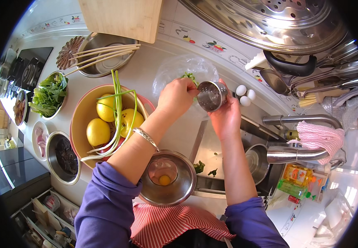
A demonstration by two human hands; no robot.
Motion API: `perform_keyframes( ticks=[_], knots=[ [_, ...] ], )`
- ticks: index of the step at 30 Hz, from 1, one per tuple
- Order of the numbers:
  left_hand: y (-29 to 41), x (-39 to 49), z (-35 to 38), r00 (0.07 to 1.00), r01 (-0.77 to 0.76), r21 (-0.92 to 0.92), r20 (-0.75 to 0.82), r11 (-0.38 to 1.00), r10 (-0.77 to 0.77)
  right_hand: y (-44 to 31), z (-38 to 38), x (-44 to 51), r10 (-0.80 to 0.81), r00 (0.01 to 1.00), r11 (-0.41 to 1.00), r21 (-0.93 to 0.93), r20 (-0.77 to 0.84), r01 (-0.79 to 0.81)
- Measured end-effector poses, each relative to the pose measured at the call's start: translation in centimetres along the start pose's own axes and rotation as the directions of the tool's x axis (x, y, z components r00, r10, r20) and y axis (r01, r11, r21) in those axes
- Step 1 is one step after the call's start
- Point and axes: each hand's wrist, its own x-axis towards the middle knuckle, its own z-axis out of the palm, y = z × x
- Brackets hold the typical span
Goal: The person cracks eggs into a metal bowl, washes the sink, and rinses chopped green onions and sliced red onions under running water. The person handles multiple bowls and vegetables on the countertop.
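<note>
A small perforated stainless steel cup point(210, 96) is held by my right hand point(227, 114), its mouth tipped towards my left hand. My left hand point(179, 96) has its fingertips pinched together at the cup's rim; whether something is between them is hidden. Behind that hand, chopped greens point(189, 77) lie by a crumpled clear plastic bag point(169, 71). Below my left forearm, a steel bowl point(179, 198) contains a raw cracked egg point(164, 180) with an unbroken yolk. Three white eggs point(245, 100) rest on the counter beyond my right hand.
A yellow basin point(79, 108) with yellow fruit and scallions stands left. Beyond it are a steel basin point(104, 69) with chopsticks, lettuce point(50, 94) and a bowl of dark soaked food point(64, 158). The sink with faucet point(302, 121) and a pot point(256, 161) is right.
</note>
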Motion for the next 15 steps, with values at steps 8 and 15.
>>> perform_keyframes(
  ticks=[8, 15],
  knots=[
    [-0.3, -0.3, 0.1, 0.963, -0.121, 0.238, -0.208, 0.964, 0.172, -0.7, -3.3, -1.3, 0.156, 0.971, 0.904, 0.371, 0.183, -0.215],
    [-2.8, -0.7, 3.0, 0.836, -0.238, 0.618, -0.262, 0.749, 0.482, -1.5, -2.4, -2.1, 0.225, 0.937, 0.894, 0.327, 0.266, -0.307]
  ],
)
